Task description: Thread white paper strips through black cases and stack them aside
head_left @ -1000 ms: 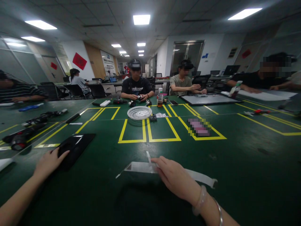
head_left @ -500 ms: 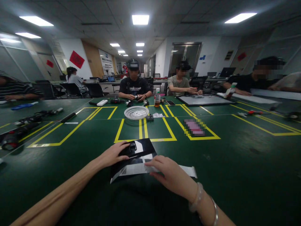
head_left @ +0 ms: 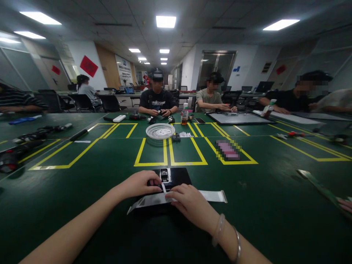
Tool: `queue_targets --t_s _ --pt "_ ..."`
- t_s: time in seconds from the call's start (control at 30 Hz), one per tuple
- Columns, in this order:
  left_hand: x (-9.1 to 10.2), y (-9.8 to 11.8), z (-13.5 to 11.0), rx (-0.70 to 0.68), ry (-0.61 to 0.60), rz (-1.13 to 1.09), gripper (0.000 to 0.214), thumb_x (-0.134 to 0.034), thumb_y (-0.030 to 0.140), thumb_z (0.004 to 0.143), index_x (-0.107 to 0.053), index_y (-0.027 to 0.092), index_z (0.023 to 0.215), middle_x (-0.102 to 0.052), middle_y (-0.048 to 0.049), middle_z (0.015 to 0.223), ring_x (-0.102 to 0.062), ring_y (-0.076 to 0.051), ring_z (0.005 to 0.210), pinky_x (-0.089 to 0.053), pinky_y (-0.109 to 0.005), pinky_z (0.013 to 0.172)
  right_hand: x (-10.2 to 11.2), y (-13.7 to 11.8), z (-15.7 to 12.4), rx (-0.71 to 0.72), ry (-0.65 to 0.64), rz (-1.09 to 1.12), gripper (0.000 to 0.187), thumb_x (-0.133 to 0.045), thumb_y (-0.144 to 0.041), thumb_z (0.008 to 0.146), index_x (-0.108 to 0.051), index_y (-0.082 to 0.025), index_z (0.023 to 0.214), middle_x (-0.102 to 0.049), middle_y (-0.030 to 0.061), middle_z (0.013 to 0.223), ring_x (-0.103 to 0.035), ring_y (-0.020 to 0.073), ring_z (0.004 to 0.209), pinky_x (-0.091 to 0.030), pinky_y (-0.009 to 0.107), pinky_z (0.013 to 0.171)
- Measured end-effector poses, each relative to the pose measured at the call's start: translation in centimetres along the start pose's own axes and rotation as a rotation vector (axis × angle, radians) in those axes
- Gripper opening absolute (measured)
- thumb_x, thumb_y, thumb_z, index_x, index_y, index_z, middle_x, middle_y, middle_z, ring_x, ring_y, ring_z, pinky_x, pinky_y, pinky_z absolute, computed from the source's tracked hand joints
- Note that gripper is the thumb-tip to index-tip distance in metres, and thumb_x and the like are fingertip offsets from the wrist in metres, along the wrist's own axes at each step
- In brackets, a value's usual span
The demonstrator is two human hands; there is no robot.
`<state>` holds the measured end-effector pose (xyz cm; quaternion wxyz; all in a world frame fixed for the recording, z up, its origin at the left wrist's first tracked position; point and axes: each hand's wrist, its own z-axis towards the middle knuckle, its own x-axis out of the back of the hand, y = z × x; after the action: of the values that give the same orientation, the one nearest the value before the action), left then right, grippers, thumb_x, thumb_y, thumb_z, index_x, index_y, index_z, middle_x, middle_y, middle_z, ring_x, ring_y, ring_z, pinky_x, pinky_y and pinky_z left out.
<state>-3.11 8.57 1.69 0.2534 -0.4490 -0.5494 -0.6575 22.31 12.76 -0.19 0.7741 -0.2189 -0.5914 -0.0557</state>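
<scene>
A glossy black panel [head_left: 182, 175] lies before me on the table, with a small black and silver fitting [head_left: 165, 176] at its far side. Across its near part stretches a white flat ribbon cable [head_left: 213, 196], and a narrow white strip [head_left: 164, 188] rises from it between my hands. The fingers of my left hand [head_left: 141, 182] are closed over the panel's left side, around a small dark part that they mostly hide. My right hand [head_left: 188, 200] pinches the ribbon cable near the base of the narrow strip.
Ahead stand a white round basket [head_left: 154, 136], a bottle [head_left: 184, 116] and a small dark block [head_left: 176, 137]. A blurred pink phone [head_left: 227, 150] lies right of centre. Power tools [head_left: 13, 157] are at left. At right, a co-worker's fingers [head_left: 347, 204] touch a long greenish strip [head_left: 320, 187].
My left hand has gone from lying spread on the panel to curled fingers near the narrow strip. The panel has turned and shifted slightly right. A greenish strip has appeared at right.
</scene>
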Motion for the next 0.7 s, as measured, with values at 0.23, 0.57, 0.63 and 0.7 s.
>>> queue_targets --t_s 0.23,0.57,0.63,0.7 --pt "-0.8 0.0 1.1 0.083 0.100 0.206 0.034 -0.076 0.047 0.076 -0.067 0.022 0.097 -0.063 -0.0032 0.093 -0.059 -0.023 0.086 -0.041 -0.029 0.066 -0.4 -0.3 0.5 0.001 -0.025 -0.094 0.029 -0.057 -0.017 0.094 -0.061 -0.031 0.119 -0.063 0.0021 0.119 -0.057 0.0212 0.100 -0.045 0.036 0.082" --pt "-0.6 -1.7 1.3 0.173 0.233 0.170 0.041 -0.070 0.051 0.080 -0.060 0.018 0.103 -0.061 -0.0083 0.106 -0.059 -0.026 0.096 -0.046 -0.034 0.080 -0.4 -0.3 0.1 0.001 0.050 -0.053 0.032 -0.061 -0.025 0.092 -0.061 -0.030 0.124 -0.057 0.0058 0.128 -0.052 0.0253 0.117 -0.042 0.046 0.100" --pt "-0.4 -2.2 1.3 0.198 0.235 0.140 0.044 -0.068 0.052 0.081 -0.058 0.018 0.108 -0.061 -0.0093 0.110 -0.059 -0.027 0.099 -0.047 -0.036 0.082 -0.3 -0.2 0.0 0.000 0.071 -0.048 0.035 -0.059 -0.027 0.093 -0.059 -0.031 0.128 -0.056 0.0063 0.130 -0.051 0.0254 0.119 -0.042 0.047 0.101" --pt "-0.4 -2.7 1.3 0.215 0.229 0.110 0.047 -0.065 0.052 0.083 -0.057 0.018 0.115 -0.061 -0.0106 0.116 -0.059 -0.028 0.103 -0.047 -0.038 0.085 -0.2 -0.1 -0.2 0.000 0.064 -0.057 0.031 -0.058 -0.029 0.094 -0.061 -0.032 0.125 -0.055 0.0060 0.132 -0.049 0.0259 0.121 -0.041 0.048 0.102"
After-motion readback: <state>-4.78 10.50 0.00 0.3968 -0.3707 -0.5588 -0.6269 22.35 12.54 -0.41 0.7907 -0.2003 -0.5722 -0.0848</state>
